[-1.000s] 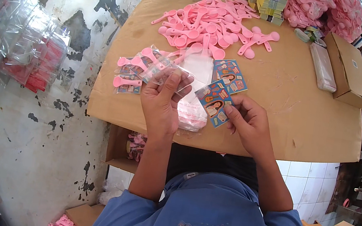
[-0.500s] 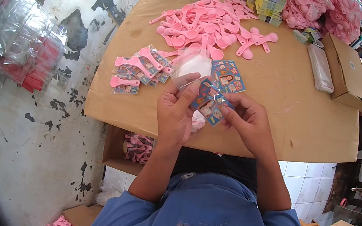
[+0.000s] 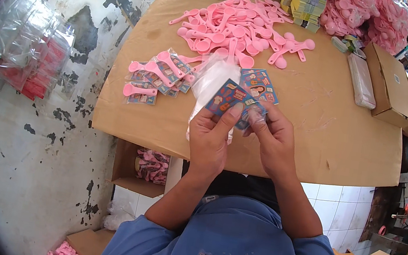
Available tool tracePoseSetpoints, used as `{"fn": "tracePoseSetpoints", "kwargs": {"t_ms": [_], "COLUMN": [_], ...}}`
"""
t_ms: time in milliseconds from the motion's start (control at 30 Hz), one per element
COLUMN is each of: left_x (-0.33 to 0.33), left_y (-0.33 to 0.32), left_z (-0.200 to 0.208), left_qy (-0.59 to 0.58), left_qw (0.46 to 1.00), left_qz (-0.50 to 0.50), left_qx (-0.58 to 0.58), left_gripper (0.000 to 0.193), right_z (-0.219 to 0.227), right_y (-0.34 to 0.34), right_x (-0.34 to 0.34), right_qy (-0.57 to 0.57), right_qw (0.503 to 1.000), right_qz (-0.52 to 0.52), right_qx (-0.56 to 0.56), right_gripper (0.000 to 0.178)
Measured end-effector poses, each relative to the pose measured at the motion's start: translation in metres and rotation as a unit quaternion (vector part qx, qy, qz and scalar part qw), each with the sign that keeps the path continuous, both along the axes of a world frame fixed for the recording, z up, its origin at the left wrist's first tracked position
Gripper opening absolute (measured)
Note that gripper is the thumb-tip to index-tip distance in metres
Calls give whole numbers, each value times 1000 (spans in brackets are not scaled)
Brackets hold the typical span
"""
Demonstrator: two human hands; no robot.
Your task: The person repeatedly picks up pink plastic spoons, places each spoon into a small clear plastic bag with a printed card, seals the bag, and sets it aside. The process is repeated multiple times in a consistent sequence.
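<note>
Nearest, then, is the person's blue shirt [image 3: 233, 248], on the near side of the pale sleeve stack [image 3: 213, 80]; farther out and to the stack's left, below the edge of the brown-covered table [image 3: 339, 142], an open cardboard box [image 3: 139, 187] holds pink items [image 3: 152, 164]; next come both bare hands, just on the near side of the stack.

The left hand [image 3: 209, 143] pinches a blue printed card [image 3: 223, 96] between thumb and fingers, the card tilted and partly in front of the sleeve stack; the right hand [image 3: 278, 141] pinches the same card's right end, with glinting clear film by its thumb, though I cannot tell how film and card fit together.

Left of the stack lie several pink spoons in clear packets with blue cards [image 3: 141, 90], some overlapping; just to its right lies a second blue card [image 3: 262, 85], partly covered by the held one; farther right are a clear packet [image 3: 361, 81] and a cardboard box [image 3: 392, 88]; beyond the stack spreads a heap of loose pink spoons [image 3: 240, 27]; farthest, beyond it and rightward, stand yellow bundles [image 3: 307, 7] beside bulging pink bags [image 3: 365, 17].
</note>
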State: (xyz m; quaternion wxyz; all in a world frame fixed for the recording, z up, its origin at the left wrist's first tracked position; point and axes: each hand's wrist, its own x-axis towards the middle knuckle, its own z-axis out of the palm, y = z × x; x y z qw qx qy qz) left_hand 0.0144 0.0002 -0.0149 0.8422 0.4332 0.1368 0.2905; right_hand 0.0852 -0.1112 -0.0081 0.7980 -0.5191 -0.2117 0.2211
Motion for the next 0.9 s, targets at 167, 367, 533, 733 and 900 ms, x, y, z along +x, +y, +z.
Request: {"fn": "tracePoseSetpoints", "kwargs": {"t_ms": [167, 367, 533, 733, 900], "left_x": [3, -2, 0, -3, -5], "left_y": [9, 8, 0, 8, 29], "left_z": [15, 10, 11, 7, 10], "left_qy": [-178, -225, -261, -176, -183], "left_qw": [982, 966, 953, 979, 963], "left_qz": [-47, -85, -82, -45, -26], "left_qx": [-39, -90, -127, -90, -196], "left_gripper": [67, 74, 71, 57, 35], "right_z": [-5, 0, -11, -3, 18], "right_y": [-8, -9, 4, 6, -13], "right_x": [-8, -20, -23, -22, 6], "right_qy": [49, 69, 40, -119, -536], "right_qw": [997, 994, 998, 987, 838], "right_qz": [53, 50, 4, -90, -27], "right_qx": [-20, -74, -52, -65, -94], "right_gripper": [25, 14, 18, 28, 24]}}
